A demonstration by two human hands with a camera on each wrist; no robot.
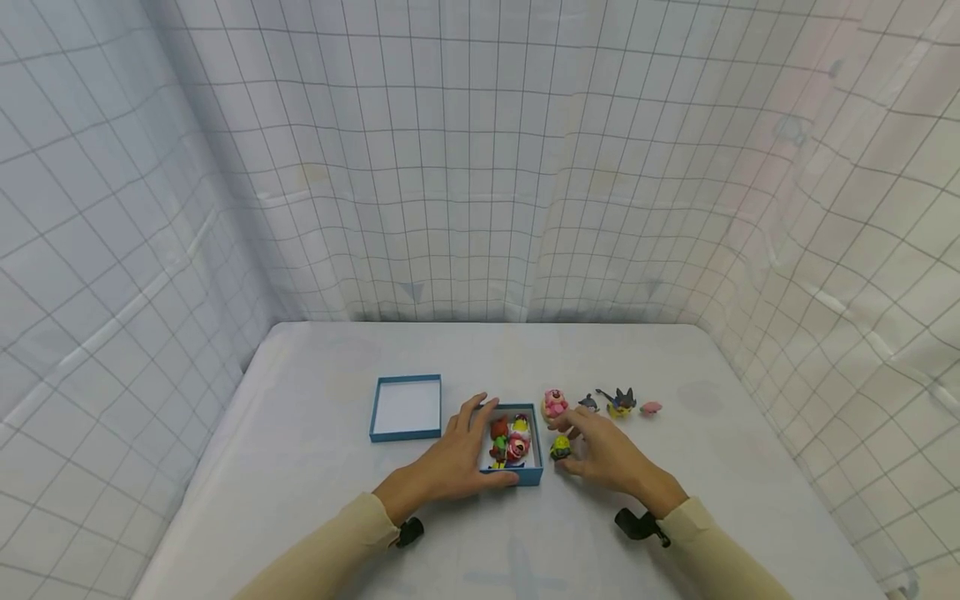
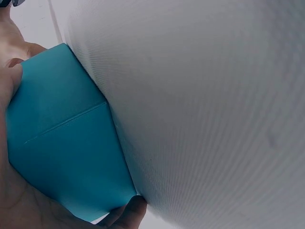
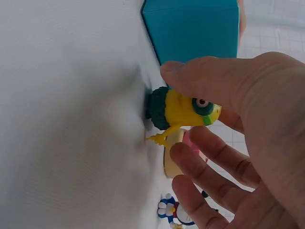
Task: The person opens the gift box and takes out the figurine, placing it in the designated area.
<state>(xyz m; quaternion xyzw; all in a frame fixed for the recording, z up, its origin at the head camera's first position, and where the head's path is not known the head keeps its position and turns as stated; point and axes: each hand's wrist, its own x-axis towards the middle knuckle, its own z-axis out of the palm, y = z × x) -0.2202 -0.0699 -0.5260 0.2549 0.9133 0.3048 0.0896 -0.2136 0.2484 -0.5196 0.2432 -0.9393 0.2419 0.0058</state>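
My left hand [image 1: 459,458] holds a small blue box [image 1: 529,477], thumb along its near wall and fingers at its far left corner. Inside the box lie several toy figurines [image 1: 517,448], red, green, pink and yellow. Just right of the box stands a yellow figurine with a dark green lower part [image 3: 183,107], upright on the table. My right hand [image 1: 609,454] is around this figurine, thumb on the box side and fingers spread loosely on the other. In the right wrist view the thumb overlaps the figurine's edge, while the fingers are not closed round it.
A blue-rimmed white lid [image 1: 406,407] lies left of the box. Behind my right hand are a pink figurine [image 1: 555,403], a small grey one [image 1: 588,403], a dark-and-yellow one [image 1: 622,403] and a small pink piece [image 1: 651,407]. Gridded white curtains [image 1: 480,167] surround the white table [image 1: 322,492].
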